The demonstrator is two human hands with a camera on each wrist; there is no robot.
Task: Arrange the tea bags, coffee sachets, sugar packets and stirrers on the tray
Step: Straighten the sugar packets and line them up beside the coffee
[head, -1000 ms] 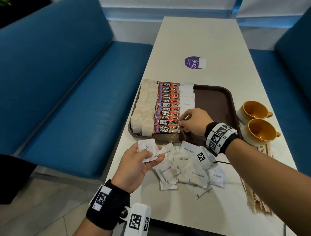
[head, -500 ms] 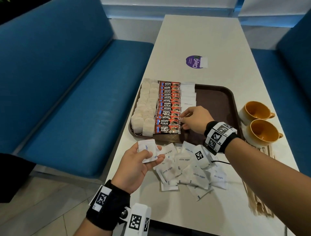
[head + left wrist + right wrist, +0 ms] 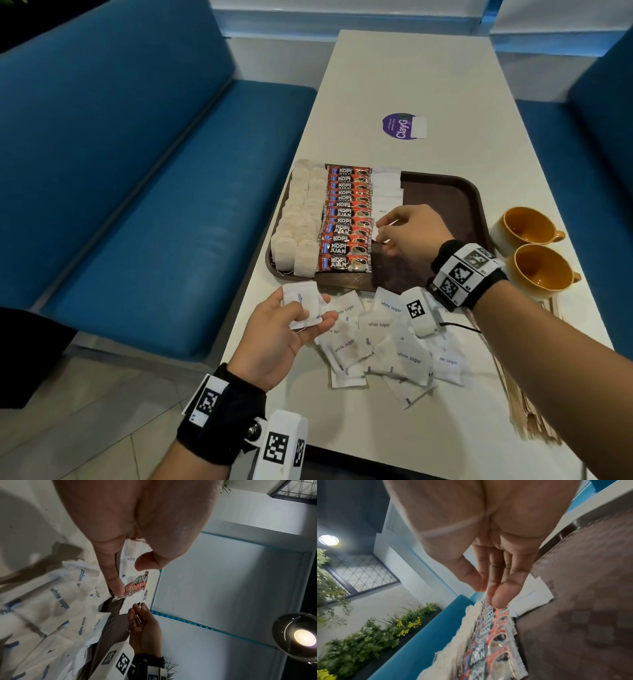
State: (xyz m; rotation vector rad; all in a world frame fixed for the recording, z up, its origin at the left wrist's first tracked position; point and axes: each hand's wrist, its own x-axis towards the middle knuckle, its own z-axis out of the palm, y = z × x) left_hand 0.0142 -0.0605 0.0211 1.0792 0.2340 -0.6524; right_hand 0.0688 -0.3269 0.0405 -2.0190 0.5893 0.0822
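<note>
A brown tray (image 3: 448,195) holds rows of tea bags (image 3: 298,219), red coffee sachets (image 3: 346,219) and a column of white sugar packets (image 3: 387,188). My right hand (image 3: 380,229) hovers over the tray with straight fingers at the near end of that column, holding nothing; the right wrist view shows its fingertips (image 3: 498,601) above the sachets (image 3: 496,642), beside a laid packet (image 3: 537,592). My left hand (image 3: 308,318) grips sugar packets (image 3: 301,305) under its thumb, near the table's left edge. Loose sugar packets (image 3: 387,346) lie before the tray. Wooden stirrers (image 3: 527,411) lie at the right.
Two orange cups (image 3: 527,229) (image 3: 541,270) stand just right of the tray. A purple sticker (image 3: 402,125) is on the far table. Blue benches (image 3: 154,205) flank the table on both sides. The tray's right half (image 3: 438,219) is bare.
My right hand's fingertips have slid farther up along the sugar column, and its fingers have straightened. My left hand has stayed put with its packets.
</note>
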